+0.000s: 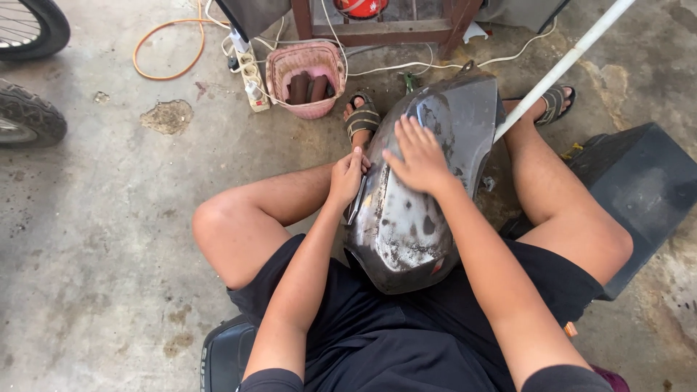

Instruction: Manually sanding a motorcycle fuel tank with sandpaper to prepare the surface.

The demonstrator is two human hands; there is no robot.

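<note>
- While the grey tank [425, 196] rests between the knees, the right hand [417, 156] lies flat on it, fingers spread.
- Left hand [347, 176] grips a thin blade [356, 202] against the tank's side.

Bright even daylight, soft shadows, sharp focus, slight wide-angle edge distortion

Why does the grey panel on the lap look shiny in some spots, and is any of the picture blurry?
Head view: soft daylight, weak shadows; pale glare streaks on the curved grey panel beside the right hand. Left hand and the flat tool it grips look sharp. Edges bend slightly, as at the tyres.
</note>
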